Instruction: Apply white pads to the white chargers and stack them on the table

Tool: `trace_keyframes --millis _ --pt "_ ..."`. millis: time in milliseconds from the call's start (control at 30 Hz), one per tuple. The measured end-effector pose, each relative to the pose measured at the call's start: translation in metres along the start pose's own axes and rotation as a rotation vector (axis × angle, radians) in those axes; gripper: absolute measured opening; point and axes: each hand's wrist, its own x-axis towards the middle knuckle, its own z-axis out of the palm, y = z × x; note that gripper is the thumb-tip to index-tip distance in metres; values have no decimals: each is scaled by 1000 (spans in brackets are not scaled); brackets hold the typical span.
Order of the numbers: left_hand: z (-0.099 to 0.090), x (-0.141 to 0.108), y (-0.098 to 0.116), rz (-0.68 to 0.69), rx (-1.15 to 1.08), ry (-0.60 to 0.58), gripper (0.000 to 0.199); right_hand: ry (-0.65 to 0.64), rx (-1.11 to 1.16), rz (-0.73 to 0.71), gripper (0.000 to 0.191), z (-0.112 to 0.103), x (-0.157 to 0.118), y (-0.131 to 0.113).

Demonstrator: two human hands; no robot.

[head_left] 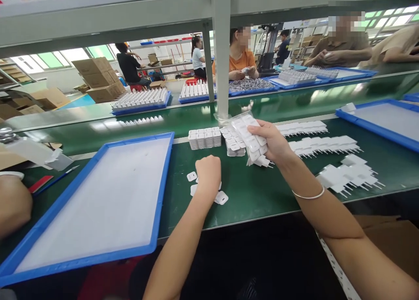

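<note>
My right hand (270, 138) grips a clear bag of white pieces (248, 134), raised over the green work surface. Below and left of it, my left hand (208, 171) is closed above several loose white plates (221, 198); whatever its fingers hold is hidden. A neat block of stacked white plates (204, 138) stands behind my left hand. Beside that block, a second, looser stack (234, 143) sits partly under the bag. White plug housings with metal pins (352, 173) lie in rows to the right of my right hand.
An empty blue-rimmed tray (163, 182) lies at left, another (369, 117) at far right. A grey post (222, 51) rises behind the stacks. Another person's arm (13, 204) shows at the left edge. Filled trays (140, 100) and several people are across the line.
</note>
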Motion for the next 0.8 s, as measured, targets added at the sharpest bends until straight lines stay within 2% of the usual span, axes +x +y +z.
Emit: trace_keyframes --millis 100,200,267,367,400,467,533,567,600,633,700,800 --pt "8 -4 12 69 21 -85 23 -39 -10 39 28 2 0 4" --pt "11 -4 15 105 16 -130 19 -53 -25 72 31 3 0 6" --pt "10 -3 15 109 -1 -124 28 -58 -37 87 34 3 0 6" --pt "3 -2 10 92 -38 -50 35 -85 -95 85 37 4 0 7" --pt "0 -2 7 85 -56 3 38 -97 -133 71 37 4 0 7" --pt "-6 -2 0 121 -181 238 42 -129 -229 43 38 6 -1 8" --pt "-9 -2 -7 240 -413 557 36 -182 -335 34 38 9 -2 10" --pt "-10 -1 -9 320 -522 679 31 -209 -381 30 37 11 -3 11" --pt "-11 -1 -11 400 -598 735 31 -236 -418 26 37 13 -4 12" --pt "-11 0 -13 464 -632 714 35 -258 -443 16 38 14 -5 13" --pt "-11 1 -14 519 -657 576 39 -279 -463 -18 39 15 -7 15" --pt "-12 1 -13 492 -773 454 39 -343 -439 -51 38 15 -9 16"
